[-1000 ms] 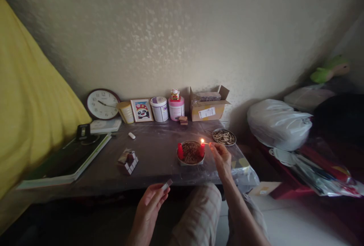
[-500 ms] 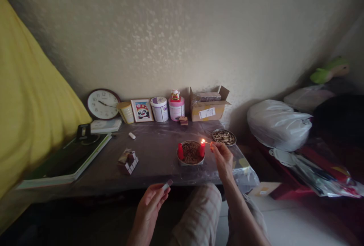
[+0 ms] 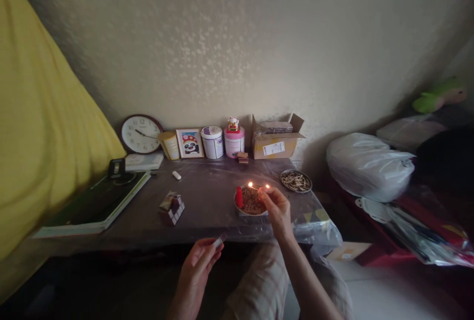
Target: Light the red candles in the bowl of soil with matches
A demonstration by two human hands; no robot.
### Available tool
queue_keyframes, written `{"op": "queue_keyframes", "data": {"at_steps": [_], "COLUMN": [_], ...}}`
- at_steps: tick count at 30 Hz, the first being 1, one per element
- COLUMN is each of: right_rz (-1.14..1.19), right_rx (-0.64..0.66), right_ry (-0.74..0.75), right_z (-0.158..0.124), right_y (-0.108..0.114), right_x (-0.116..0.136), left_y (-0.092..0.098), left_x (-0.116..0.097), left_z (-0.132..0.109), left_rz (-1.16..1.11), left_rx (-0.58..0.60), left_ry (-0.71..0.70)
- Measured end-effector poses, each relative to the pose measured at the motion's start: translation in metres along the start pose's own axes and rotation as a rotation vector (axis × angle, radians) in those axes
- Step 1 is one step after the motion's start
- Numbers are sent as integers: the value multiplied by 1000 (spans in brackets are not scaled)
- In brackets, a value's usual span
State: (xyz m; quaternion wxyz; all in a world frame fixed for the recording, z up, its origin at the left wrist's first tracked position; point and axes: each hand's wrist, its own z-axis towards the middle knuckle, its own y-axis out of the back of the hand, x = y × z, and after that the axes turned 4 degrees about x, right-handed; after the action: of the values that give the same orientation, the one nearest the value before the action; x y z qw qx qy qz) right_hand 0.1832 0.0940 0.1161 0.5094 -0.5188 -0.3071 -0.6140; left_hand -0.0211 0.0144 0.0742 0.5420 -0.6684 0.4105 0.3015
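My right hand (image 3: 277, 209) pinches a burning match (image 3: 255, 187), its flame pointing left above a round dish (image 3: 249, 214) of brown grains. At the dish's left side stands a red candle (image 3: 239, 197) with no flame visible. A second small flame (image 3: 267, 186) shows just above my right fingers, which hide the red candle on that side. Lower down, in front of the table edge, my left hand (image 3: 198, 263) is closed on a small matchbox (image 3: 219, 241), mostly covered by the fingers.
A plate of matchsticks (image 3: 296, 180) lies right of the dish. Left are a stack of small boxes (image 3: 172, 209), a white oval object (image 3: 177, 175) and a large green book (image 3: 92, 206). A clock (image 3: 141, 134), tubs (image 3: 212, 143) and an open carton (image 3: 276, 144) line the wall.
My right hand has moved left with the burning match, from the right candle to over the dish. A flame stays at the right candle. My left hand keeps the matchbox.
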Motion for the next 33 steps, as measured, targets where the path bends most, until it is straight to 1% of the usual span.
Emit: {"op": "queue_keyframes", "data": {"at_steps": [6, 11, 20, 33], "right_rz": [-88, -188, -320, -354], "right_rx": [1, -2, -9, -9], "right_ry": [1, 34, 75, 77], "right_z": [3, 6, 14, 15], "right_y": [-16, -22, -24, -26], "right_x": [-18, -22, -28, -29], "left_y": [3, 6, 8, 12], "left_x": [-1, -1, -1, 1], "left_z": [-1, 1, 3, 2], "left_rz": [-5, -13, -27, -20], "left_rx": [-23, -47, -46, -35], "left_ry": [-6, 1, 3, 0]}}
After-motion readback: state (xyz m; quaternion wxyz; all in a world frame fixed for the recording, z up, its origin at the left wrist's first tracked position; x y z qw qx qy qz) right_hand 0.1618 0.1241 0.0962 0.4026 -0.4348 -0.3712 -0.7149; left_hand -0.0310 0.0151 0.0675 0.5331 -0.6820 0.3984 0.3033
